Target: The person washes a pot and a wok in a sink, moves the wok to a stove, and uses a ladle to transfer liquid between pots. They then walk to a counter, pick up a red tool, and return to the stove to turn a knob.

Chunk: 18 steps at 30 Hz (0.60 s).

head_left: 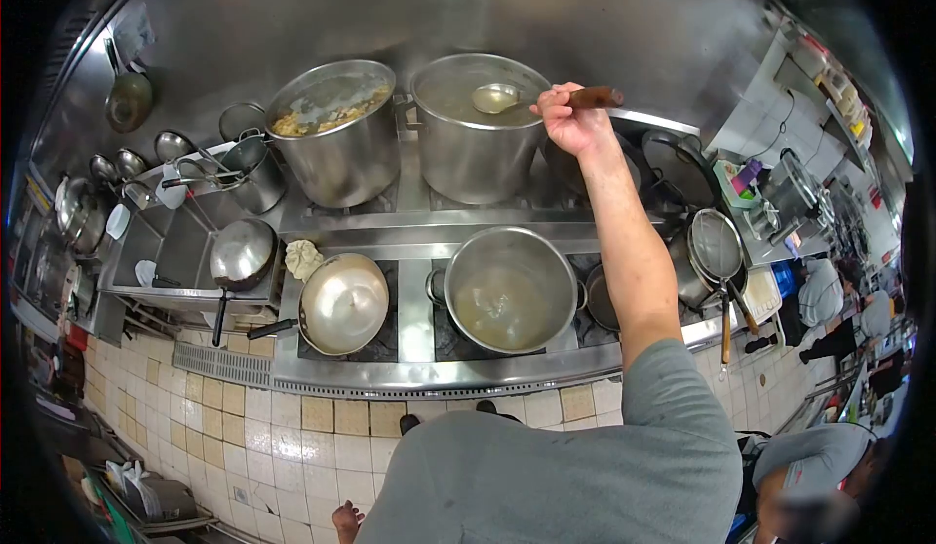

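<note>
My right hand (575, 120) is closed around the wooden handle of a ladle (495, 98). The ladle's metal bowl is inside the mouth of a tall stockpot (476, 159) at the back of the stove and looks filled with pale liquid. Beside it on the left stands another stockpot (341, 164), with yellowish pieces floating in cloudy liquid. A wide two-handled pot (512, 237) with thin, clear-looking broth sits on the front burner below. My left hand (347, 519) hangs low by my side, fingers slightly apart, holding nothing visible.
A wok (344, 305) rests front left, near a crumpled cloth (303, 258). An upturned pan (242, 253) lies by the sink (185, 237). Strainers (715, 244) lie over a pot on the right. Co-workers (814, 461) stand at the lower right and farther back.
</note>
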Tool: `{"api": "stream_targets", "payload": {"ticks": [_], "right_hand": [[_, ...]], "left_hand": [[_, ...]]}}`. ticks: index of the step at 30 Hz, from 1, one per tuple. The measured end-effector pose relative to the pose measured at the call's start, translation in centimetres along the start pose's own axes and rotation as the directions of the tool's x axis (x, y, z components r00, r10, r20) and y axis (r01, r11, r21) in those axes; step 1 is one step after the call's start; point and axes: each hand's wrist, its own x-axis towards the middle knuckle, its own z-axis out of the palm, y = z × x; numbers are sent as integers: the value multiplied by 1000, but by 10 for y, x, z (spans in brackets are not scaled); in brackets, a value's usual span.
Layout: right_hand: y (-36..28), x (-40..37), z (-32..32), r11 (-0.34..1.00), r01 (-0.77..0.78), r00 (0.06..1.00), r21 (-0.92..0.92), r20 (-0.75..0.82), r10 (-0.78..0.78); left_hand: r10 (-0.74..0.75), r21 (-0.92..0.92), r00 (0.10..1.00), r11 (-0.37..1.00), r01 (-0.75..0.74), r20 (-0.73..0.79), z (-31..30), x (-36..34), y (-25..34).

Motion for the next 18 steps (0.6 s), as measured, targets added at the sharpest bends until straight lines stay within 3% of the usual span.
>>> {"api": "stream_targets", "payload": {"ticks": [12,16,18], "right_hand": [[26,-64,37,997,11,1000,74,20,-12],[38,-106,36,994,2,996,106,90,-12],[52,-135,36,982,-84,984,171,170,54]], "left_hand": [[5,151,999,989,-10,34,-4,-5,16],[51,255,997,965,-66,66,-7,22,22],[51,232,996,970,-68,79,-6,32,30]]}}
